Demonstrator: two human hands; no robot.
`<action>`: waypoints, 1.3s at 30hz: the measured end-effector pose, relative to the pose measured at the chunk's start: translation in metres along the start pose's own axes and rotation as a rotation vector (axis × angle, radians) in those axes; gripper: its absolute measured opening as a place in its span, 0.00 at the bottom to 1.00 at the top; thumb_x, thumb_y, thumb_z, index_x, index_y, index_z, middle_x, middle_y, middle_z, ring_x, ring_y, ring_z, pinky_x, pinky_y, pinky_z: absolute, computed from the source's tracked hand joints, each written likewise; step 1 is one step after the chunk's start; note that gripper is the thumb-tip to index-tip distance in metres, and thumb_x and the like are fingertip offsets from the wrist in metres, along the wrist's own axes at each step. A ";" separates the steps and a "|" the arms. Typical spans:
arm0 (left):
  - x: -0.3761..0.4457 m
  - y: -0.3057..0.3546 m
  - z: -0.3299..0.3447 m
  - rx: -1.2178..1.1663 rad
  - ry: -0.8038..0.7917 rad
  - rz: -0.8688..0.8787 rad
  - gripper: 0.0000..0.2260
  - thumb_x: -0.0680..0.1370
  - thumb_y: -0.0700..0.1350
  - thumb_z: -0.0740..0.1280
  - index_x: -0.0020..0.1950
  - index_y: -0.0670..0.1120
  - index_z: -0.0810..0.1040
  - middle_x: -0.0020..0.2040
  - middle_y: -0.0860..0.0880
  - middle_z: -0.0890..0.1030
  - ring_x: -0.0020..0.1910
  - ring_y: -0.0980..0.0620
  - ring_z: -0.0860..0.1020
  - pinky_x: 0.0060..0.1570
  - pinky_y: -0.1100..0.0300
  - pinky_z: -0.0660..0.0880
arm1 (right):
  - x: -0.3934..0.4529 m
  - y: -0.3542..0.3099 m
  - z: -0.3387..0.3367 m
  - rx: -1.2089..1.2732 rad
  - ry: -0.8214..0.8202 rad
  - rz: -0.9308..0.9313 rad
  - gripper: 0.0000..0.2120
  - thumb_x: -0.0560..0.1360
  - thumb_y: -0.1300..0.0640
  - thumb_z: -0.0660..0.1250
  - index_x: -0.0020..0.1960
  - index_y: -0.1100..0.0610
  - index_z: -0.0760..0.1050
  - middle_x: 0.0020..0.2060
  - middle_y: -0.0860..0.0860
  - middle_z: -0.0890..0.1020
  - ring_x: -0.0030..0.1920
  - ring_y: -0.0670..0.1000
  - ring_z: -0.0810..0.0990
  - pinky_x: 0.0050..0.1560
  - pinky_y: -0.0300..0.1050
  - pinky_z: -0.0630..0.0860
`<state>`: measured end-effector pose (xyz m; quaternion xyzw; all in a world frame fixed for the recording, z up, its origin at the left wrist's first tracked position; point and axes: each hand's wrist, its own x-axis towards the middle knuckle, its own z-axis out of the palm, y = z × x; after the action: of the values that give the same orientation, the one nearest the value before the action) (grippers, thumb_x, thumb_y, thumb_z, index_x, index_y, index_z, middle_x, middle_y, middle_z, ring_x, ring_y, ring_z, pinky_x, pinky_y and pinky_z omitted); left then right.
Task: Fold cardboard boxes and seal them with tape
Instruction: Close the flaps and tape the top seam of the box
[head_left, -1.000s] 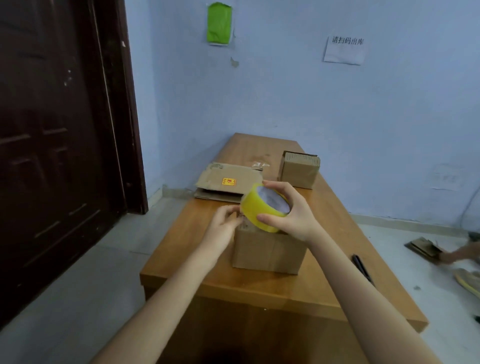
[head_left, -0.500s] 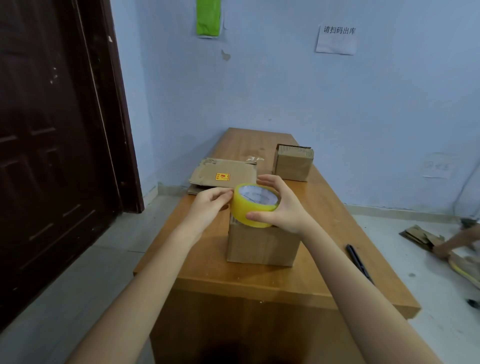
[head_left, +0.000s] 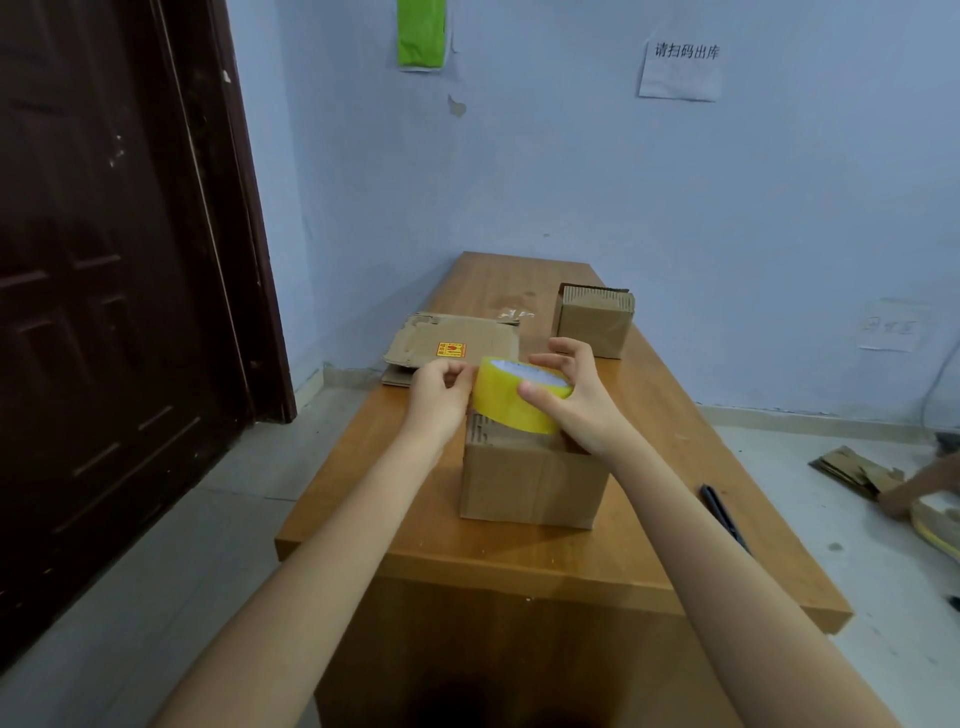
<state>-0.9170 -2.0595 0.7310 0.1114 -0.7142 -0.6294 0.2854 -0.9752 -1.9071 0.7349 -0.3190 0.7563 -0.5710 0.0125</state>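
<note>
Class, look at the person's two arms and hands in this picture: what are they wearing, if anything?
Nothing shows on either. Both forearms are bare up to the frame's edge, with no sleeves in view. The left hand and right hand have no gloves, and no rings, watch or bracelets can be seen on the fingers or wrists.

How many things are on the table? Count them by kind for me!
Folded-up cardboard boxes: 2, the near box and the far box
Flat cardboard stack: 1
Yellow tape roll: 1, held over the near box by the right hand, with the left hand at its edge
Black pen-like thing: 1
Total: 5
</note>
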 end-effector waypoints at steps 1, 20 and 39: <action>0.001 0.001 0.003 0.021 0.017 -0.004 0.07 0.81 0.40 0.61 0.47 0.42 0.77 0.41 0.47 0.79 0.43 0.49 0.78 0.48 0.53 0.77 | -0.001 0.000 -0.003 0.001 -0.022 -0.008 0.48 0.58 0.38 0.76 0.69 0.52 0.56 0.64 0.52 0.71 0.64 0.47 0.71 0.59 0.39 0.72; -0.001 0.011 -0.005 -0.482 0.021 -0.552 0.11 0.79 0.35 0.62 0.37 0.41 0.73 0.23 0.50 0.75 0.25 0.58 0.70 0.20 0.71 0.66 | 0.004 -0.003 0.010 -0.116 0.165 0.105 0.06 0.79 0.58 0.59 0.45 0.60 0.67 0.37 0.52 0.69 0.40 0.49 0.66 0.40 0.45 0.64; 0.000 -0.024 -0.047 -0.548 0.014 -0.577 0.07 0.74 0.42 0.71 0.41 0.41 0.77 0.32 0.48 0.74 0.28 0.56 0.71 0.20 0.69 0.67 | 0.001 -0.002 0.016 -0.146 0.108 0.072 0.11 0.79 0.53 0.61 0.48 0.62 0.68 0.37 0.54 0.71 0.36 0.48 0.68 0.35 0.41 0.65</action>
<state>-0.8957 -2.1034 0.7098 0.2316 -0.4572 -0.8502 0.1206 -0.9691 -1.9212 0.7316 -0.2603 0.8065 -0.5299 -0.0310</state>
